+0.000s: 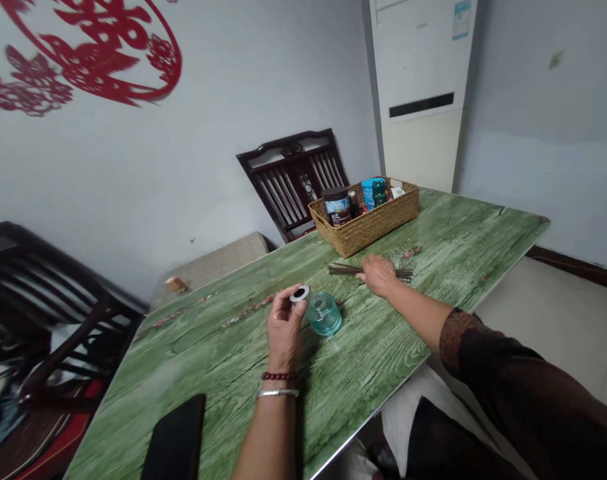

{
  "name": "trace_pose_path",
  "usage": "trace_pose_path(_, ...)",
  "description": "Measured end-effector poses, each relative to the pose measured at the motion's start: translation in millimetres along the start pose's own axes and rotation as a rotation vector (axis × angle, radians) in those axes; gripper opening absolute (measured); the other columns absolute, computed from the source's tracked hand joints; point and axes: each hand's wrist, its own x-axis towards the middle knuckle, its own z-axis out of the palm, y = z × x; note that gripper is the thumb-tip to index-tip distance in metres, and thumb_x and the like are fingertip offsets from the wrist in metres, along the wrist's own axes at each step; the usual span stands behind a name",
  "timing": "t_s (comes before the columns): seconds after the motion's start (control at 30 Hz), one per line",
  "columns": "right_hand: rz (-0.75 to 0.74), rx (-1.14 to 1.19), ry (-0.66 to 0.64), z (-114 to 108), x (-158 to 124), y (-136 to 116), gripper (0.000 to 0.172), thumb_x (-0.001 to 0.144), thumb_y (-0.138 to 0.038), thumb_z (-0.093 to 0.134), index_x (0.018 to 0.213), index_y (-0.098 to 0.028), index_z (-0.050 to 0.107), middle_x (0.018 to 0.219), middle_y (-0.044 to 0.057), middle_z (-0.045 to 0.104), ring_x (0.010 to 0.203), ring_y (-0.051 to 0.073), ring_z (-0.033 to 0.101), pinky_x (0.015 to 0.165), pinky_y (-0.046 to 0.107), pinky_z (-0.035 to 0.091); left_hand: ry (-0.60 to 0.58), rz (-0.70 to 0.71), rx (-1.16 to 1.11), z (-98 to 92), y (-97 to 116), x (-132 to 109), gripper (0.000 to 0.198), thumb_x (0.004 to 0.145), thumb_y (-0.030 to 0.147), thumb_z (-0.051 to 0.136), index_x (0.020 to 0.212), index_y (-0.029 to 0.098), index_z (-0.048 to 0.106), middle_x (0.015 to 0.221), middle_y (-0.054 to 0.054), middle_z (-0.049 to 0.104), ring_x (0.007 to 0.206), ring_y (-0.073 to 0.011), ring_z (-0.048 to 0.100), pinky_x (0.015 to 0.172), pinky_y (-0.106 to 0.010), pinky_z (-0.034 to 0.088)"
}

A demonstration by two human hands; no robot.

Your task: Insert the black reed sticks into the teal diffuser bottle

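My left hand (284, 327) holds a silver ring-shaped bottle cap (300, 295) with a dark hole in its middle, pinched between thumb and fingers. Just right of it a glass diffuser bottle (325, 316) with clear blue-green liquid stands upright on the green table (223, 373); its neck is uncovered. Farther back, my right hand (378, 274) is closed over a bundle of thin dark reed sticks (340, 269) lying across the tabletop. The sticks poke out on both sides of the hand. My right fingertips are partly hidden from view.
A woven basket (366, 233) at the table's back holds a dark jar (336, 208), a green-capped bottle (379, 193) and other packages. A black phone-like slab (174, 440) lies at the front left. Dark wooden chairs (293, 177) stand beyond the table and to the left.
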Motion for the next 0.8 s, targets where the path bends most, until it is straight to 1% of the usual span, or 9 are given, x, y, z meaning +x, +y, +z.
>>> trace_pose_path(0.17,-0.038,0.008,0.02,3.3,1.9,0.1,0.039,0.095,-0.047,0.062,0.116,-0.014,0.063,0.114,0.017,0.066,0.111,0.031,0.057,0.093,0.041,0.042,-0.107,-0.047,0.069,2.9,-3.4,-3.2,0.04,0.068,0.037,0.088,0.1,0.021,0.069,0.115,-0.009,0.073,0.109,-0.0237,0.067,0.1,-0.039,0.049)
trace_pose_path(0.37,-0.081,0.105,0.105,-6.5,-1.1,0.0,0.035,0.095,-0.044,0.062,0.112,-0.014,0.063,0.112,0.018,0.064,0.11,0.032,0.052,0.094,0.044,0.038,-0.168,-0.097,0.174,3.0,2.6,-6.9,0.039,0.069,0.038,0.086,0.098,0.02,0.067,0.117,-0.01,0.072,0.113,-0.026,0.065,0.101,-0.041,0.048)
trace_pose_path(0.43,-0.139,0.181,0.165,-13.5,-3.9,-1.4,0.029,0.096,-0.04,0.061,0.11,-0.015,0.063,0.111,0.017,0.063,0.11,0.031,0.051,0.095,0.043,0.037,-0.177,-0.104,0.202,2.6,2.9,-7.2,0.042,0.069,0.039,0.086,0.101,0.02,0.067,0.114,-0.009,0.072,0.109,-0.0254,0.066,0.099,-0.04,0.049)
trace_pose_path(0.5,-0.256,0.313,0.185,-21.3,-7.9,-5.2,0.022,0.095,-0.034,0.062,0.109,-0.017,0.064,0.112,0.015,0.064,0.111,0.029,0.052,0.098,0.042,0.037,-0.176,-0.104,0.215,2.5,3.4,-7.0,0.045,0.07,0.039,0.085,0.106,0.021,0.067,0.111,-0.008,0.072,0.105,-0.0241,0.067,0.097,-0.039,0.05)
trace_pose_path(0.57,-0.399,0.506,0.095,-27.4,-12.5,-12.4,0.027,0.089,-0.03,0.071,0.112,-0.018,0.063,0.114,0.011,0.065,0.112,0.026,0.056,0.099,0.04,0.039,-0.181,-0.102,0.221,2.5,4.3,-6.7,0.048,0.07,0.04,0.085,0.11,0.021,0.066,0.109,-0.007,0.072,0.104,-0.0235,0.066,0.095,-0.037,0.05)
trace_pose_path(0.63,-0.491,0.714,-0.115,-29.4,-16.5,-23.2,0.052,0.077,-0.028,0.082,0.122,-0.018,0.059,0.116,0.009,0.066,0.109,0.024,0.061,0.096,0.037,0.045,-0.198,-0.098,0.224,2.1,4.6,-6.3,0.051,0.07,0.04,0.084,0.113,0.021,0.066,0.111,-0.007,0.071,0.105,-0.0239,0.066,0.095,-0.037,0.051)
trace_pose_path(0.7,-0.51,0.874,-0.327,-26.7,-19.5,-36.5,0.077,0.064,-0.029,0.09,0.131,-0.018,0.053,0.12,0.009,0.067,0.108,0.024,0.064,0.093,0.035,0.048,-0.221,-0.089,0.22,1.1,3.6,-5.9,0.052,0.071,0.042,0.084,0.116,0.021,0.065,0.112,-0.008,0.071,0.106,-0.0245,0.066,0.095,-0.037,0.051)
trace_pose_path(0.73,-0.498,0.925,-0.388,-24.1,-20.7,-43.6,0.084,0.059,-0.029,0.092,0.132,-0.018,0.051,0.122,0.009,0.066,0.109,0.024,0.065,0.092,0.035,0.049,-0.236,-0.083,0.221,0.6,2.6,-5.8,0.053,0.072,0.042,0.083,0.117,0.021,0.065,0.113,-0.008,0.07,0.107,-0.0248,0.066,0.096,-0.038,0.05)
trace_pose_path(0.8,-0.447,0.987,-0.404,-17.7,-22.9,-57.5,0.087,0.055,-0.029,0.094,0.131,-0.018,0.052,0.123,0.009,0.066,0.111,0.025,0.064,0.094,0.036,0.049,-0.252,-0.058,0.243,-0.4,0.1,-5.4,0.052,0.073,0.043,0.082,0.117,0.02,0.067,0.115,-0.009,0.069,0.108,-0.0254,0.065,0.097,-0.038,0.05)
